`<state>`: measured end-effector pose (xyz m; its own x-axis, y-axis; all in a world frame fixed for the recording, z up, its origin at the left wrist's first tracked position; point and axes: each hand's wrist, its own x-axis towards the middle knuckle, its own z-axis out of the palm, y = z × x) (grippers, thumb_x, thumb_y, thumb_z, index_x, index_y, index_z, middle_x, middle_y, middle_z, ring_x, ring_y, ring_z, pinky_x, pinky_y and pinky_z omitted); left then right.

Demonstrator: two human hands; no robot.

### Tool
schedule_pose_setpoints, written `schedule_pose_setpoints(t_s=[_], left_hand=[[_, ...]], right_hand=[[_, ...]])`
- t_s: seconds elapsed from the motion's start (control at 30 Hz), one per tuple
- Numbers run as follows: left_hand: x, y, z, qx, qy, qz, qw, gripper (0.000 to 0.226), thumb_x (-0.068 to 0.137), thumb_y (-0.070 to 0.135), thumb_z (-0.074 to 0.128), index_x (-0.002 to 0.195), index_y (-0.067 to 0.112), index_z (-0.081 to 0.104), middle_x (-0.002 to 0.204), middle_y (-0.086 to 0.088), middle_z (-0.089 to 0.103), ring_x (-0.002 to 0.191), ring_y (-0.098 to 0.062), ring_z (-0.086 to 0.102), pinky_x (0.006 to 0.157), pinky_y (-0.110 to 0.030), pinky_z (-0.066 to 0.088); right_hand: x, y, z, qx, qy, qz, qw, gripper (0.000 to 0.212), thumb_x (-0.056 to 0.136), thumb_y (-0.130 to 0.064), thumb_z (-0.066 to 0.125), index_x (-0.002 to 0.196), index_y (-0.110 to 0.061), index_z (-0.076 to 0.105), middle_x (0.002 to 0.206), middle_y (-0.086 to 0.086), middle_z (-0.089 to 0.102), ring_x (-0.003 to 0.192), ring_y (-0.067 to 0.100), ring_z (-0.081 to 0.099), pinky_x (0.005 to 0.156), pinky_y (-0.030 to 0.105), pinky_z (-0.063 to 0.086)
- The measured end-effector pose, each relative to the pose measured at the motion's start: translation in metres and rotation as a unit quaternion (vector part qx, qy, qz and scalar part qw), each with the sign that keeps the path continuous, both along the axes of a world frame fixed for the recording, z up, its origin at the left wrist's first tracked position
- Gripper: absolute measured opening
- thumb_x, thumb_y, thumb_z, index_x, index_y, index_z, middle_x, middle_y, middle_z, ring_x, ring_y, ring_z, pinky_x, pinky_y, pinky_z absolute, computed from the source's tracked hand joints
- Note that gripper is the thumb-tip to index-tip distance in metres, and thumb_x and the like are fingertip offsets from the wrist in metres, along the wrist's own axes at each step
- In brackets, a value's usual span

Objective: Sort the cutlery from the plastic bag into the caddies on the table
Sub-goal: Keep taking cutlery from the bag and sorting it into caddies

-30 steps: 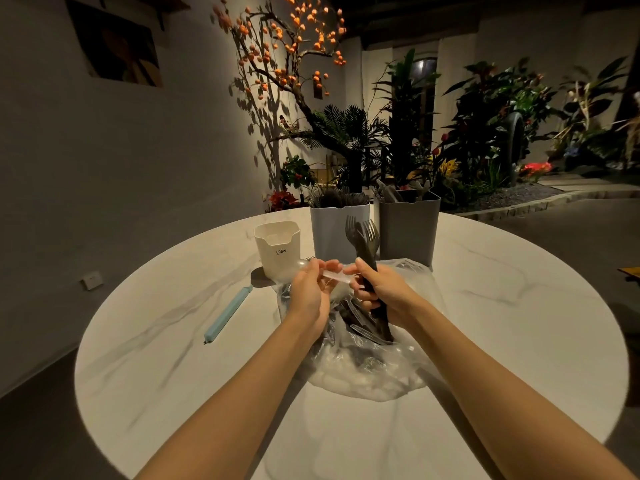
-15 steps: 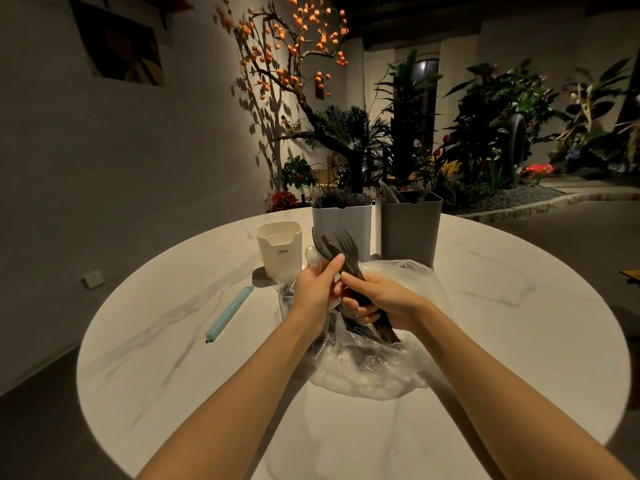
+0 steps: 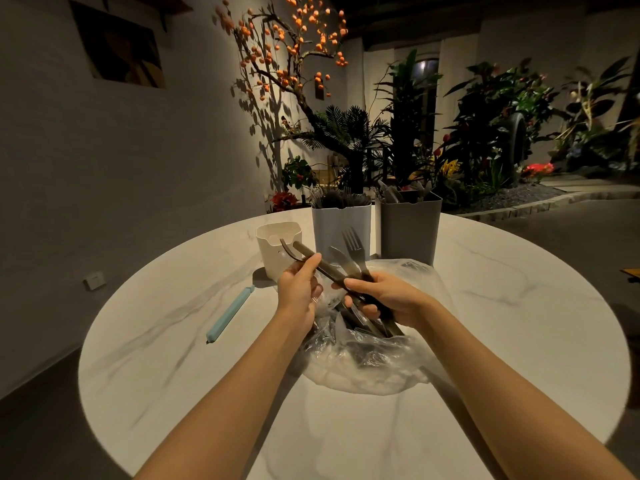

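Cutlery fills both hands above a crumpled clear plastic bag [image 3: 367, 362] on the round marble table [image 3: 519, 323]. The left hand [image 3: 298, 294] curls its fingers and thumb round two dark pieces [image 3: 304, 256], a curved one and a straighter one, whose ends slant up and left past the thumb tip, in front of the cream caddy [image 3: 277, 249]. The right hand [image 3: 382, 301] wraps its fingers round a bundle of dark cutlery [image 3: 356, 258]; above its fingers two heads stand out, a fork with upright tines and a narrower blurred piece to its left, and below the fingers the handles run down into the bag's mouth. How many pieces the bundle holds cannot be counted. Three caddies stand beyond the fingertips: the cream one, a white caddy [image 3: 341, 230] and a grey caddy [image 3: 408, 230], the latter two already holding cutlery. One pale blue clip [image 3: 230, 314] lies on the table well left of the left hand.
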<state>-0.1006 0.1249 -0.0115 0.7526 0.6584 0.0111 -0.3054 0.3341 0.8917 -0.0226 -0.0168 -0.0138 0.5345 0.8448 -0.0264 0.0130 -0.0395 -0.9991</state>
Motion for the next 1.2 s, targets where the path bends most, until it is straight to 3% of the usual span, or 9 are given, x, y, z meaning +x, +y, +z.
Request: schedule_pose_setpoints(t_s=[0.17,0.23,0.47,0.63,0.8,0.93,1.1,1.2], left_hand=[[-0.001,0.010,0.005,-0.087,-0.028,0.027,0.995,0.009,0.089,0.013,0.066,0.085,0.013,0.059,0.079,-0.003,0.057,0.071,-0.011,0.051,0.062,-0.023,0.040],[-0.002,0.015,0.005,-0.101,-0.028,0.040,0.994,0.009,0.089,0.014,0.067,0.087,0.015,0.058,0.084,-0.002,0.061,0.075,-0.010,0.054,0.063,-0.021,0.041],[0.002,0.026,-0.001,-0.071,0.006,0.099,0.993,0.023,0.089,0.019,0.068,0.108,0.012,0.058,0.089,-0.004,0.060,0.062,-0.006,0.045,0.043,-0.014,0.036],[-0.001,0.030,-0.003,-0.093,0.014,0.104,0.990,0.012,0.093,0.014,0.061,0.103,0.009,0.058,0.075,-0.003,0.056,0.035,-0.003,0.029,0.033,-0.013,0.025],[-0.001,0.023,-0.004,-0.065,0.021,0.080,0.994,0.006,0.093,0.017,0.063,0.095,0.015,0.058,0.083,-0.004,0.059,0.041,-0.003,0.032,0.038,-0.013,0.030],[0.001,0.025,-0.005,-0.047,0.027,0.126,0.991,0.024,0.091,0.025,0.066,0.112,0.015,0.060,0.088,-0.001,0.061,0.050,-0.004,0.034,0.041,-0.014,0.033],[-0.004,0.018,-0.001,-0.064,0.022,0.110,0.992,0.022,0.087,0.025,0.071,0.104,0.018,0.060,0.080,0.000,0.060,0.047,-0.004,0.035,0.039,-0.013,0.033],[-0.005,0.008,0.001,0.010,0.033,0.070,0.997,0.012,0.085,0.021,0.072,0.092,0.017,0.064,0.071,0.000,0.054,0.044,-0.003,0.034,0.038,-0.014,0.030]], right_hand=[[0.006,-0.006,-0.001,-0.002,-0.014,-0.068,0.998,0.015,0.094,-0.017,0.059,0.097,-0.002,0.063,0.076,0.005,0.066,0.044,0.006,0.038,0.040,0.014,0.028],[0.010,-0.009,-0.001,0.012,-0.006,-0.086,0.996,0.013,0.093,-0.016,0.060,0.094,-0.003,0.064,0.075,0.005,0.067,0.044,0.007,0.033,0.043,0.016,0.024],[0.016,-0.005,-0.003,0.127,0.046,-0.197,0.971,0.019,0.093,-0.018,0.061,0.102,-0.002,0.065,0.068,0.008,0.068,0.042,0.006,0.030,0.040,0.014,0.027],[0.020,-0.006,-0.005,0.181,0.069,-0.275,0.942,0.018,0.094,-0.017,0.060,0.102,-0.001,0.066,0.070,0.005,0.065,0.042,0.005,0.037,0.040,0.014,0.027],[0.023,-0.008,-0.006,0.178,0.089,-0.268,0.943,0.019,0.099,-0.012,0.050,0.111,-0.001,0.060,0.068,0.005,0.055,0.044,0.004,0.044,0.038,0.013,0.032],[0.021,-0.006,-0.004,0.146,0.072,-0.258,0.952,0.021,0.102,-0.009,0.041,0.117,-0.005,0.055,0.071,0.005,0.050,0.053,0.008,0.043,0.041,0.015,0.033],[0.010,0.001,-0.001,0.126,0.067,-0.211,0.967,0.014,0.104,-0.011,0.033,0.102,-0.006,0.046,0.076,0.006,0.049,0.050,0.009,0.041,0.041,0.016,0.030],[0.007,0.005,0.004,0.166,0.110,-0.176,0.964,0.018,0.102,-0.009,0.030,0.087,-0.013,0.039,0.064,0.001,0.043,0.042,0.008,0.031,0.041,0.018,0.020]])
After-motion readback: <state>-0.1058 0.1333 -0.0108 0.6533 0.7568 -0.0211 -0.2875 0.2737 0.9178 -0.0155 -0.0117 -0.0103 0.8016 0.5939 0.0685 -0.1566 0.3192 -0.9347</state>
